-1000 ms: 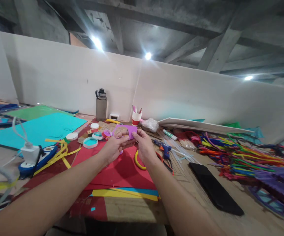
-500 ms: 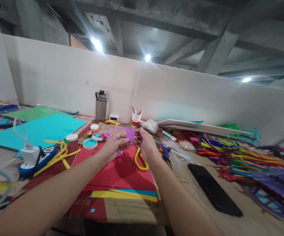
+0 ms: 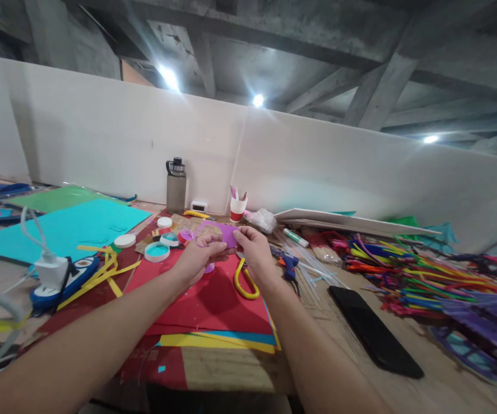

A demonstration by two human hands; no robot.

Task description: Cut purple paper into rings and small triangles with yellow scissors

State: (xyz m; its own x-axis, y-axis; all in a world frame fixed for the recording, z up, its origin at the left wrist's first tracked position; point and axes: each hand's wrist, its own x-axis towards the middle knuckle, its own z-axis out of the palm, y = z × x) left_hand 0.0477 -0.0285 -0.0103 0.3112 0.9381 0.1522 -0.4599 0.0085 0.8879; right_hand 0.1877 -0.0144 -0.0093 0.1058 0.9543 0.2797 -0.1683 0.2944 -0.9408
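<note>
Between my two hands is a piece of purple paper with a curved cut-out in it. My left hand is closed on its near left part, thumb on top. At the right edge, my right hand pinches the same paper between thumb and fingers. Yellow-handled scissors lie just under my right hand, their blades hidden by it. Below the hands is a stack of coloured paper with a red sheet on top. A small purple scrap rests there, beside my left hand.
White round lids and yellow paper strips lie to the left. A bottle and a paper cup of pens stand along the white partition. On the right are a blue glue gun, a black phone and many pipe cleaners.
My right hand has moved slightly left and its thumb and fingers have closed on the purple paper's right edge. The left hand keeps its hold, almost unmoved.
</note>
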